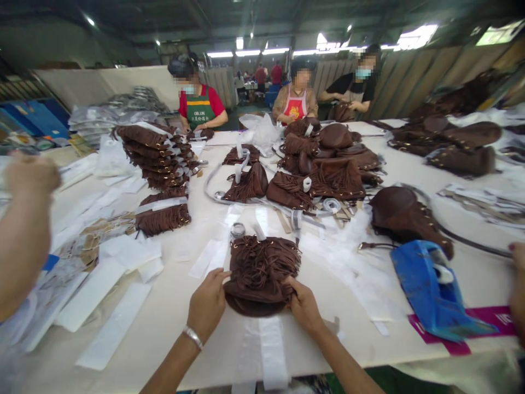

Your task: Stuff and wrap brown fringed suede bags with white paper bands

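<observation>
A dark brown fringed bag (262, 268) lies in front of me on the pale table, its rounded base toward me. My left hand (208, 300), with a silver bracelet at the wrist, pinches its left edge. On the opposite side, my right hand (302, 303) grips the right edge, fingers partly hidden behind the bag. A white strip (259, 232) sticks up at the bag's far edge, and a rolled clear-wrapped strap (237, 230) lies near its far left corner. Under the bag's near side, a white strip (274, 350) runs to the table edge.
Stacked fringed bags (153, 158) stand at back left; more brown bags (328, 158) are piled ahead. White sheets (115, 323) lie left. A blue tape dispenser (426, 290) sits right. Another person's arm (24, 230) reaches in from the left; several co-workers are across the table.
</observation>
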Demonstrator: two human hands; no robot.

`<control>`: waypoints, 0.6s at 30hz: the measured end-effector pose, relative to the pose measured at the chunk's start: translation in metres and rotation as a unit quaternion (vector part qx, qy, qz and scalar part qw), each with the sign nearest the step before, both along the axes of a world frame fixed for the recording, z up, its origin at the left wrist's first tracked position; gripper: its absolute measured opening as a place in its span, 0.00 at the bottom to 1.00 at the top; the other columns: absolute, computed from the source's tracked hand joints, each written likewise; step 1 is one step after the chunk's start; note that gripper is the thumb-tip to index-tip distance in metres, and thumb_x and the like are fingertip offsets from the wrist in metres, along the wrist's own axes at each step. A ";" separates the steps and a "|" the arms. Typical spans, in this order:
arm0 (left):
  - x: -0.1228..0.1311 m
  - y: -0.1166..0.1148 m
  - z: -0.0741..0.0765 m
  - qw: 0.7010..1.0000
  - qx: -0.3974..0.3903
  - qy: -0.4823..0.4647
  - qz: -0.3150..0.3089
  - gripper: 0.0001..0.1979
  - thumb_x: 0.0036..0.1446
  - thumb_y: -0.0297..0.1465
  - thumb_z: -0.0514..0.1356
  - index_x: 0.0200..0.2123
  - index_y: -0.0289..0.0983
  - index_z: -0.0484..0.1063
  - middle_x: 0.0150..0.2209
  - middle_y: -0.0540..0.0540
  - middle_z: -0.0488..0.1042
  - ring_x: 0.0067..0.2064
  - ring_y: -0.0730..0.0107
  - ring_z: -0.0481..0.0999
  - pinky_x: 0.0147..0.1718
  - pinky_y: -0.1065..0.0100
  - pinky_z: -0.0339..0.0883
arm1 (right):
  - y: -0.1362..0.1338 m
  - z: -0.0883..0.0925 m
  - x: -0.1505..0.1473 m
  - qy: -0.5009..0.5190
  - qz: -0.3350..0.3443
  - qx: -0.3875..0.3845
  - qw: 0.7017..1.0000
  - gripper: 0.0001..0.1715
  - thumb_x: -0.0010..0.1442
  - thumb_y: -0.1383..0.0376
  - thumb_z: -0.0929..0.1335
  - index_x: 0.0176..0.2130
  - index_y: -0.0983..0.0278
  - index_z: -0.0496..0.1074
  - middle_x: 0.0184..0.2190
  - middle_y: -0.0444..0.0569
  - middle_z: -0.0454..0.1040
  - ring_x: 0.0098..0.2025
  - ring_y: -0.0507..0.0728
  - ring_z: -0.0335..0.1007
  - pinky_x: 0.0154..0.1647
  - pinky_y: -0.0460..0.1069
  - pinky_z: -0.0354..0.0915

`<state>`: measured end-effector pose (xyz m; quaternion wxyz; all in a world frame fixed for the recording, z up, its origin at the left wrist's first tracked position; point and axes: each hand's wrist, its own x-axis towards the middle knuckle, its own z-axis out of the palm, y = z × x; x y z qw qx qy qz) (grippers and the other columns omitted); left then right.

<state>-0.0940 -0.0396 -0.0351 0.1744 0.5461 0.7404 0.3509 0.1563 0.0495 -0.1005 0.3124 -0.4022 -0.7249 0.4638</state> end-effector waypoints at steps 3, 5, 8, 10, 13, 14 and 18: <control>0.038 0.010 0.023 0.975 0.087 0.174 -0.112 0.21 0.64 0.27 0.48 0.58 0.40 0.66 0.61 0.42 0.65 0.62 0.62 0.64 0.61 0.56 0.60 | -0.001 -0.002 -0.001 -0.015 -0.007 0.061 0.998 0.21 0.49 0.75 0.56 0.37 0.60 0.69 0.34 0.46 0.74 0.39 0.56 0.71 0.40 0.50 0.67; 0.059 0.020 0.021 0.943 0.083 0.235 -0.220 0.23 0.66 0.31 0.49 0.63 0.38 0.60 0.65 0.42 0.59 0.66 0.60 0.57 0.63 0.55 0.57 | -0.002 -0.002 0.000 -0.023 -0.015 0.101 0.994 0.24 0.49 0.76 0.56 0.41 0.61 0.70 0.39 0.48 0.74 0.43 0.57 0.71 0.45 0.51 0.66; 0.066 0.027 -0.002 0.907 0.054 0.304 -0.286 0.29 0.66 0.36 0.50 0.67 0.36 0.48 0.69 0.41 0.49 0.69 0.55 0.48 0.64 0.49 0.51 | -0.007 0.003 0.006 -0.050 0.009 0.120 0.991 0.26 0.48 0.76 0.57 0.43 0.60 0.69 0.39 0.47 0.75 0.43 0.56 0.71 0.45 0.50 0.66; 0.059 0.024 -0.021 0.906 0.036 0.324 -0.271 0.32 0.66 0.36 0.50 0.69 0.35 0.42 0.70 0.40 0.45 0.70 0.54 0.44 0.65 0.48 0.48 | -0.010 0.010 0.014 -0.075 0.037 0.106 0.991 0.28 0.49 0.76 0.57 0.47 0.59 0.68 0.40 0.46 0.75 0.39 0.55 0.72 0.42 0.49 0.66; 0.045 0.015 -0.037 0.910 0.029 0.328 -0.250 0.33 0.66 0.34 0.50 0.69 0.35 0.39 0.70 0.39 0.44 0.70 0.54 0.41 0.66 0.47 0.45 | -0.004 0.025 0.033 -0.114 0.063 0.075 0.989 0.29 0.50 0.74 0.60 0.52 0.59 0.64 0.37 0.44 0.76 0.33 0.55 0.72 0.37 0.48 0.65; 0.043 0.013 -0.038 0.911 0.027 0.327 -0.250 0.33 0.66 0.33 0.49 0.69 0.35 0.38 0.70 0.39 0.43 0.70 0.54 0.41 0.66 0.47 0.44 | 0.002 0.030 0.040 -0.126 0.078 0.057 0.987 0.27 0.51 0.74 0.61 0.51 0.60 0.65 0.33 0.43 0.76 0.31 0.54 0.72 0.35 0.47 0.65; 0.042 0.011 -0.038 0.911 0.023 0.320 -0.260 0.33 0.65 0.29 0.47 0.69 0.36 0.36 0.70 0.40 0.41 0.70 0.55 0.41 0.66 0.46 0.43 | 0.053 0.047 0.059 -0.127 0.028 0.022 0.991 0.16 0.59 0.71 0.59 0.45 0.59 0.68 0.31 0.42 0.76 0.30 0.53 0.72 0.33 0.46 0.64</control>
